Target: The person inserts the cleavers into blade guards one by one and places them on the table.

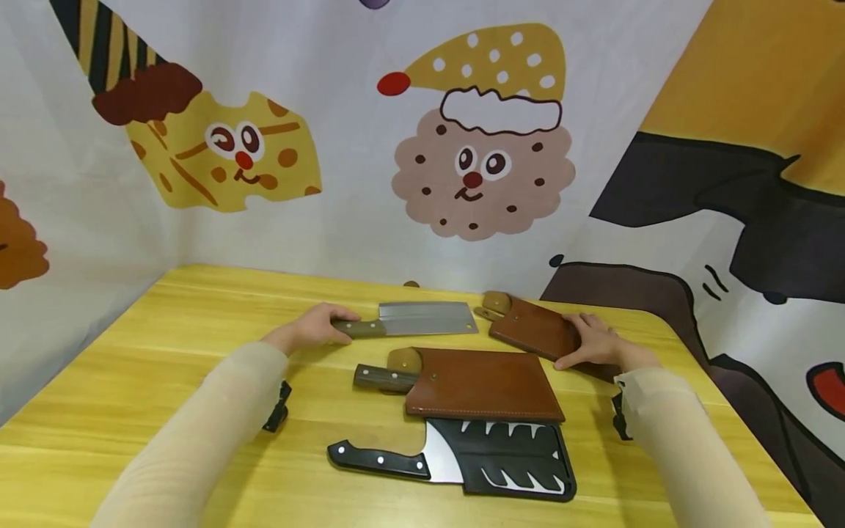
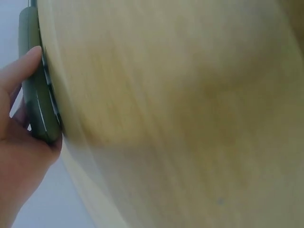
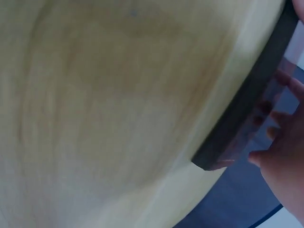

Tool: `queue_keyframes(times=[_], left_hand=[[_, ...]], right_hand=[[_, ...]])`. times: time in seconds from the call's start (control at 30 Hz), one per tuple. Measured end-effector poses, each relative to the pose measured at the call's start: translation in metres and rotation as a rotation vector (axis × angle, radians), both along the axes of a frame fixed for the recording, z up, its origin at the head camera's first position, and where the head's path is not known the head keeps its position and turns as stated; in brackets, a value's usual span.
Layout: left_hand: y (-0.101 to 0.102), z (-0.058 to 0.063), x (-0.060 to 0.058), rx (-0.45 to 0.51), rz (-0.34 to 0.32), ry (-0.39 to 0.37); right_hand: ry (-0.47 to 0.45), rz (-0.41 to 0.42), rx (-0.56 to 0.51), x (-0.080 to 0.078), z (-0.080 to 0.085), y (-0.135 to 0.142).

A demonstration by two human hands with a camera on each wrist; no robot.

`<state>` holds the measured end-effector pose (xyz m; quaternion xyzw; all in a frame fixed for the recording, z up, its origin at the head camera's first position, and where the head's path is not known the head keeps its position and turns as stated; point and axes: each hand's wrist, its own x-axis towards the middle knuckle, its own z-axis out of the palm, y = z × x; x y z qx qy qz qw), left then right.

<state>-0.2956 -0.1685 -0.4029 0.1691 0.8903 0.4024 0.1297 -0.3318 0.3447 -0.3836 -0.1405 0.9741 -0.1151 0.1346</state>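
My left hand (image 1: 315, 325) grips the green-brown handle of a bare cleaver (image 1: 432, 320) lying at the back of the table. In the left wrist view, the thumb lies along the cleaver's handle (image 2: 40, 97) and other fingers show behind it. At the back right, my right hand (image 1: 597, 343) holds a brown leather knife sheath (image 1: 528, 324) across its width, thumb at the near edge. A small wooden handle end pokes from that sheath. In the right wrist view, the sheath's edge (image 3: 247, 95) is dark and the fingers lie over its glossy face.
A larger brown leather sheath (image 1: 485, 385) holding a dark-handled knife lies mid-table. Right below it is a black-handled cleaver (image 1: 379, 460) in a black cut-out blade cover (image 1: 515, 455). Behind the wooden table (image 1: 165, 352) hangs a cartoon-print cloth (image 1: 356, 242).
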Motion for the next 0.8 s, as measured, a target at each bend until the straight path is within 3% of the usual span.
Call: queue_keyframes(times=[0.13,0.33,0.5,0.8], left_hand=[[-0.001,0.003,0.001,-0.036,-0.042,0.019],[-0.005,0.012,0.003,-0.054,-0.102,0.015],[-0.009,0.012,0.000,-0.045,-0.131,0.016],[-0.012,0.011,0.001,-0.040,-0.079,0.006]], right_hand=[[-0.006,0.010,-0.035,0.000,-0.004,0.004],[-0.003,0.031,-0.005,0.001,-0.005,0.007],[-0.039,0.032,0.001,0.002,-0.003,0.006],[0.015,0.033,0.068,0.003,-0.001,0.000]])
